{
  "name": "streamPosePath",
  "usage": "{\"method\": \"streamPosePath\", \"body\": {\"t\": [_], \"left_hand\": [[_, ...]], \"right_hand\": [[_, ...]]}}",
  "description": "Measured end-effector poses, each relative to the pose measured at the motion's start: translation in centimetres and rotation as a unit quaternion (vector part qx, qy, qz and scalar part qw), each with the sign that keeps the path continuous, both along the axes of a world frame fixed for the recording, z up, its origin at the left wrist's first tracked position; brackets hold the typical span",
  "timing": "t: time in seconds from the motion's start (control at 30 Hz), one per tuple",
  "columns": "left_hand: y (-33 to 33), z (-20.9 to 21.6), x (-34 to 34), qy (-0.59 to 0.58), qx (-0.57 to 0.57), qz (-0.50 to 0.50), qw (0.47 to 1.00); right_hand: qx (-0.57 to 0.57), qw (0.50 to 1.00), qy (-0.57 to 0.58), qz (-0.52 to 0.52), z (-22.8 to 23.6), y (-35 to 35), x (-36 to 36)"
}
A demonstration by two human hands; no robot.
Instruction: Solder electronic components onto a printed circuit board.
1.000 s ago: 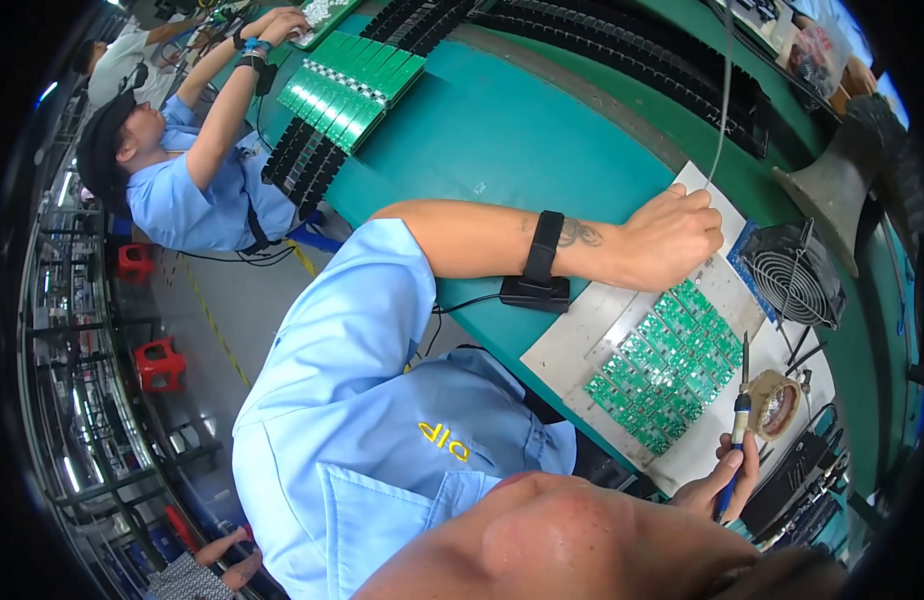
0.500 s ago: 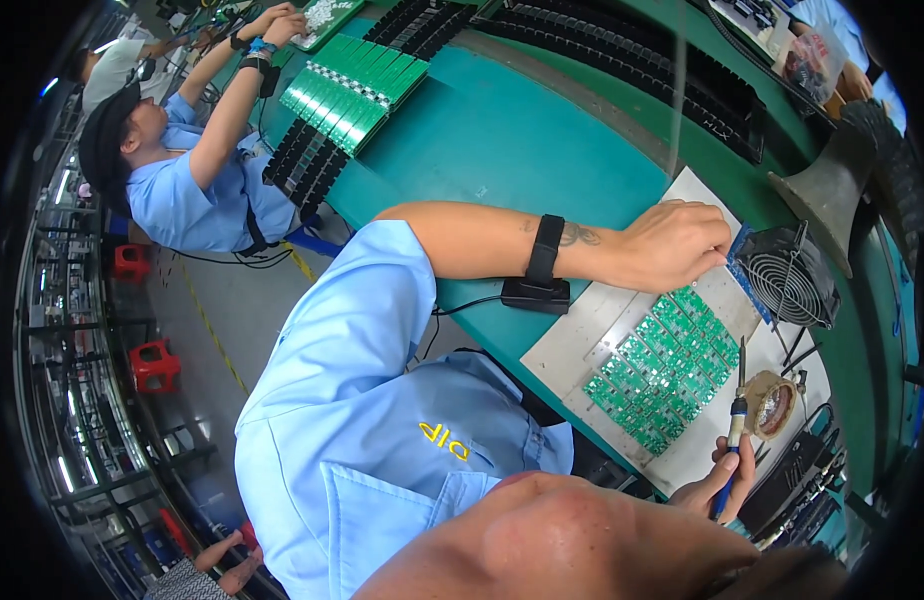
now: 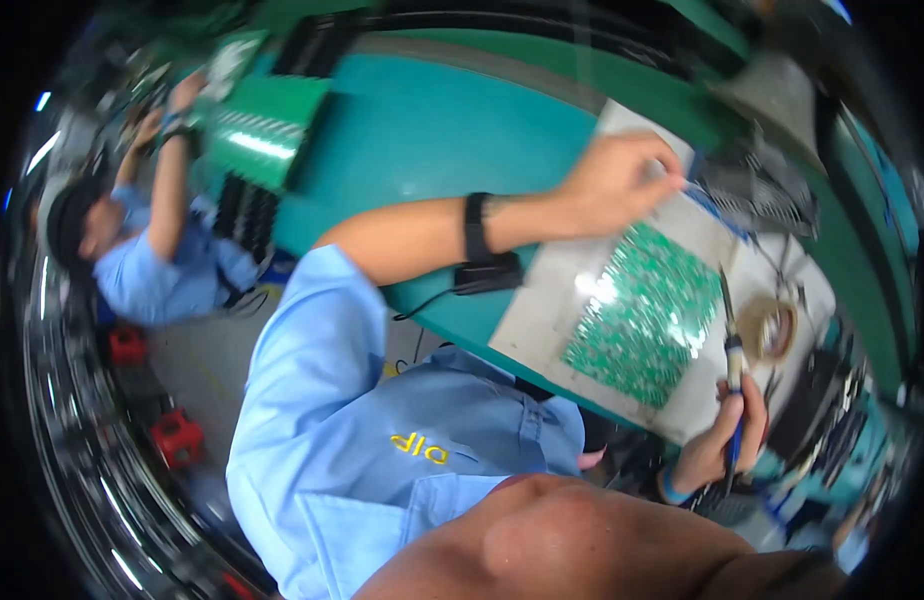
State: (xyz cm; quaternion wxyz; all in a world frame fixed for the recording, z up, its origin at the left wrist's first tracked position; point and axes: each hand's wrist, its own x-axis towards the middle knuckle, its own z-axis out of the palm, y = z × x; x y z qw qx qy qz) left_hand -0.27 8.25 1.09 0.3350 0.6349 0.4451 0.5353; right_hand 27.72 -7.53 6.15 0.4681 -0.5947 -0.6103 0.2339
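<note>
My left hand point(image 3: 617, 182), with a black strap on its wrist, hovers over the far end of a pale board point(image 3: 527, 310). Thumb and forefinger meet in a pinch; blur hides whatever may be between them. Just nearer to me, a panel of small green circuit boards point(image 3: 642, 318) lies flat on that pale board. At the right, my right hand point(image 3: 727, 430) is wrapped round the handle of a soldering iron point(image 3: 734, 375). Its thin metal tip points up and away, apart from the panel's right edge.
A tape roll point(image 3: 777, 332) sits beside the iron, with a fan in a wire grille point(image 3: 757, 195) behind. A black box with a cable point(image 3: 487, 275) rests under my left forearm. Far left, a co-worker point(image 3: 162, 240) reaches past stacked green boards point(image 3: 257, 135) on the teal table point(image 3: 422, 130).
The whole view has shifted and blurred. My left hand has risen slightly away from the panel, its fingers now curled in a visible pinch. The soldering iron stays in my right hand.
</note>
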Motion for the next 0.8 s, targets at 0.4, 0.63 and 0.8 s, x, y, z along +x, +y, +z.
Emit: {"method": "streamPosePath", "body": {"t": [0.4, 0.63, 0.8], "left_hand": [[-0.5, 1.1, 0.7, 0.210, 0.131, -0.116, 0.962], [-0.8, 1.6, 0.8, 0.259, 0.140, -0.118, 0.948], [-0.6, 1.9, 0.6, 0.317, 0.194, -0.114, 0.921]], "right_hand": [[0.017, 0.997, 0.012, 0.079, 0.2, 1.7, -0.9], [0.016, 0.995, 0.000, 0.097, 0.2, 2.7, -1.3], [0.016, 0.994, -0.019, 0.104, 0.3, 3.3, -1.4]]}}
